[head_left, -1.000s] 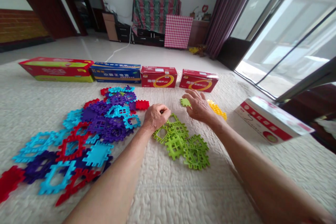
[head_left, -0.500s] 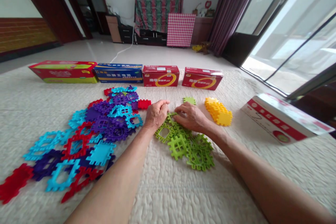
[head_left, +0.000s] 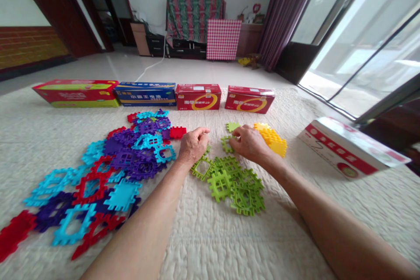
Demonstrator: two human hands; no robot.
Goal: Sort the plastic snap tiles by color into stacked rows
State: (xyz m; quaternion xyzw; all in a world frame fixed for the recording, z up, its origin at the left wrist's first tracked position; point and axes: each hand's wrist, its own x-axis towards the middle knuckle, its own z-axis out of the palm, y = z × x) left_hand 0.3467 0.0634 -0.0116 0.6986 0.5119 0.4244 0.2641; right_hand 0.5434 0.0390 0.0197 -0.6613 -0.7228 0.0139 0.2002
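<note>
Green interlocking plastic tiles [head_left: 220, 185] lie in a loose heap between my forearms. My right hand [head_left: 251, 142] pinches the edge of one notched green tile [head_left: 226, 144], just beyond the heap. A flat green tile [head_left: 232, 127] lies past that hand's fingertips. To its right sits a stack of yellow tiles [head_left: 277, 145], partly behind the hand. My left hand [head_left: 194, 144] is closed with its fingers curled, at the heap's far left edge. A bit of green shows under its fingertips; whether the hand grips it is hidden.
Purple, blue and red tiles [head_left: 121, 194] spread in a big pile on the left, with a red tile [head_left: 177, 132] beside my left hand. Red, blue and green boxes [head_left: 198, 97] line the back of the quilted mat [head_left: 210, 245]. A white-and-red box [head_left: 351, 148] stands at right.
My right hand has moved right, away from the green heap, with a green tile in its fingers. The left hand stays nearly in place.
</note>
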